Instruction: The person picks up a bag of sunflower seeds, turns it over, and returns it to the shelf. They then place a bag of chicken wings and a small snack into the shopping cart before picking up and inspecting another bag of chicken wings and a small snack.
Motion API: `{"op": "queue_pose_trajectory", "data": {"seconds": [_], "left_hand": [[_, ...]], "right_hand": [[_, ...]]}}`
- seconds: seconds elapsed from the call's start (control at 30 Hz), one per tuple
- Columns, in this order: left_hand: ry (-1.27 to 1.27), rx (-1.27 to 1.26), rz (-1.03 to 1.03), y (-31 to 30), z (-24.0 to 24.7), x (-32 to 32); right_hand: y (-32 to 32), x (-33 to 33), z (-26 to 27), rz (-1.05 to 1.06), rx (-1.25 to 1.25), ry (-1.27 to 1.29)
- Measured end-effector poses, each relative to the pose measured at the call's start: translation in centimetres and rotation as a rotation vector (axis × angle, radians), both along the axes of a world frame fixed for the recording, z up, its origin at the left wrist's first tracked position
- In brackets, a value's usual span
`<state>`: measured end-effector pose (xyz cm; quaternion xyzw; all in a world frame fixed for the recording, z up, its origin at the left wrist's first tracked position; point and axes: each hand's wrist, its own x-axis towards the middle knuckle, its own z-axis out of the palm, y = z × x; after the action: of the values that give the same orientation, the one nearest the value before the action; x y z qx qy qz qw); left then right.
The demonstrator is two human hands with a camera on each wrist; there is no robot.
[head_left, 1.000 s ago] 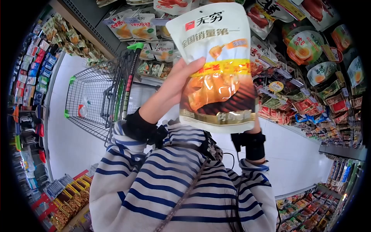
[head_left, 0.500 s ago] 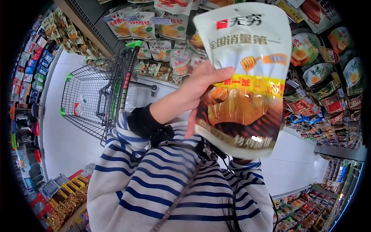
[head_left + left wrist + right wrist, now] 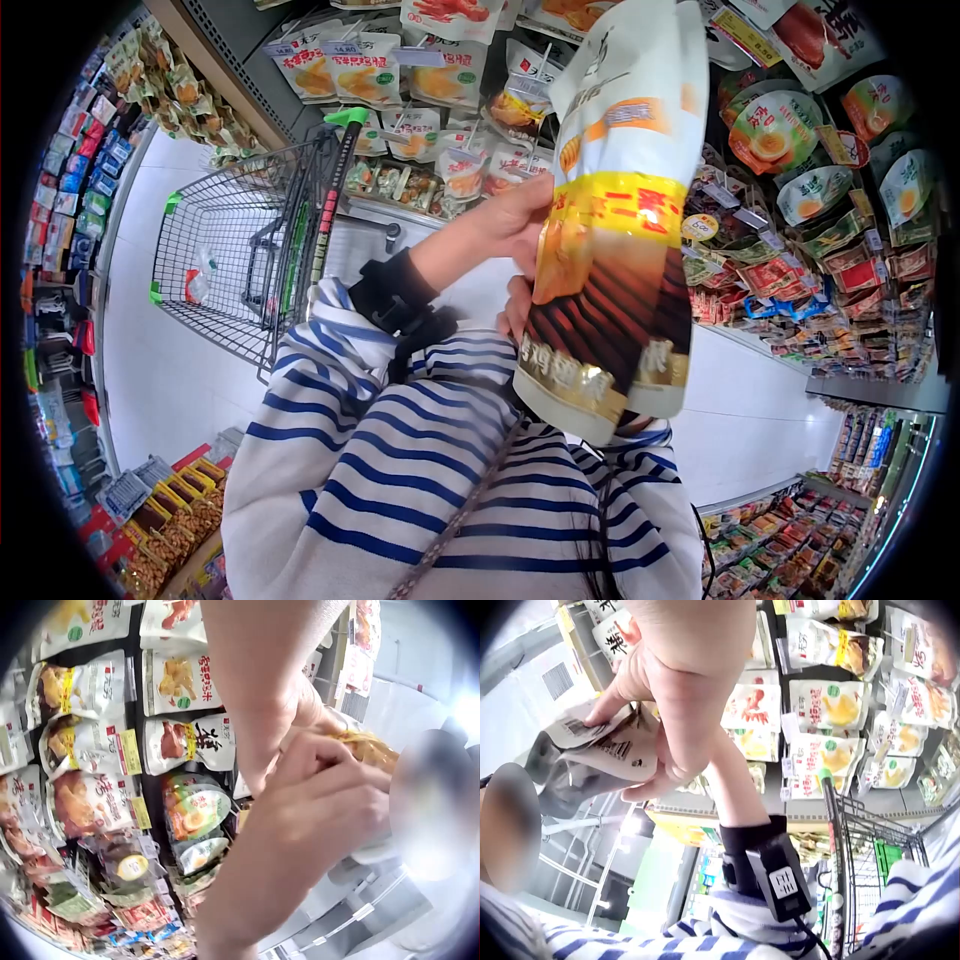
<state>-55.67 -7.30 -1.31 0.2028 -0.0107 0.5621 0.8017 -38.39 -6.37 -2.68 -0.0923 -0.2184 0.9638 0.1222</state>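
A white and brown snack pouch (image 3: 615, 240) with a yellow band across its middle and roast meat pictured on it is held up in front of the chest. It stands at an angle, a deep crease running down its lower half. My left hand (image 3: 515, 220) grips its left side, the fingers going behind it. Just below, curled fingers of my right hand (image 3: 515, 305) show; the pouch hides the rest. In the right wrist view, my right hand (image 3: 679, 690) holds the grey back of the pouch (image 3: 607, 754), which bears a barcode, between thumb and fingers.
A wire shopping cart (image 3: 230, 260) with green corners stands at the left, a small bag (image 3: 200, 280) inside it. Hanging racks of pouches (image 3: 440, 70) are ahead and run to the right. More shelved snacks (image 3: 790, 540) lie behind at the lower right.
The pouch moved right and closer, then turned from facing flat toward the head to a slanted, creased pose. Right-hand fingers now show below the left hand.
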Motion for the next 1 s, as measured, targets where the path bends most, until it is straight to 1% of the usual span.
{"op": "queue_pose_trajectory", "data": {"seconds": [0.1,0.13,0.17,0.23,0.27,0.3,0.33,0.43,0.47,0.57,0.8,0.9,1.0], "left_hand": [[0.556,-0.001,0.202,-1.5,1.5,-2.1],[0.701,0.015,0.222,-1.8,2.6,-2.8],[0.749,-0.099,0.277,-2.6,4.0,-3.1],[0.562,-0.162,0.400,-3.3,3.1,-4.2],[0.564,-0.187,0.449,-3.7,3.1,-4.8],[0.565,-0.213,0.498,-4.2,3.8,-5.1],[0.619,-0.247,0.558,-4.7,4.2,-5.1],[1.016,-0.186,0.596,-5.7,4.3,-5.4],[0.976,-0.176,0.614,-5.9,4.8,-5.0],[0.896,-0.158,0.628,-6.2,4.3,-4.9],[0.889,-0.204,0.677,-6.1,3.2,-4.7],[0.860,-0.241,0.672,-5.8,2.8,-4.8],[0.817,-0.270,0.673,-5.7,2.5,-4.8]], "right_hand": [[0.4,0.4,0.3,-0.052,0.130,-0.091],[0.8,0.7,0.6,-0.080,0.227,-0.144],[1.0,0.9,0.9,-0.104,0.325,-0.199],[1.8,1.8,1.3,-0.154,0.621,-0.347],[2.0,1.9,1.6,-0.183,0.751,-0.387],[1.6,1.9,2.4,-0.200,0.780,-0.419],[0.9,1.7,3.3,-0.217,0.810,-0.451],[0.0,1.7,4.4,-0.217,0.897,-0.476],[-0.2,1.7,4.8,-0.213,0.920,-0.478],[-0.4,1.7,4.8,-0.198,0.954,-0.477],[-0.1,1.9,4.7,-0.156,0.856,-0.441],[-0.2,1.9,4.8,-0.170,0.865,-0.406],[-0.1,2.3,4.7,-0.169,0.900,-0.427]]}}
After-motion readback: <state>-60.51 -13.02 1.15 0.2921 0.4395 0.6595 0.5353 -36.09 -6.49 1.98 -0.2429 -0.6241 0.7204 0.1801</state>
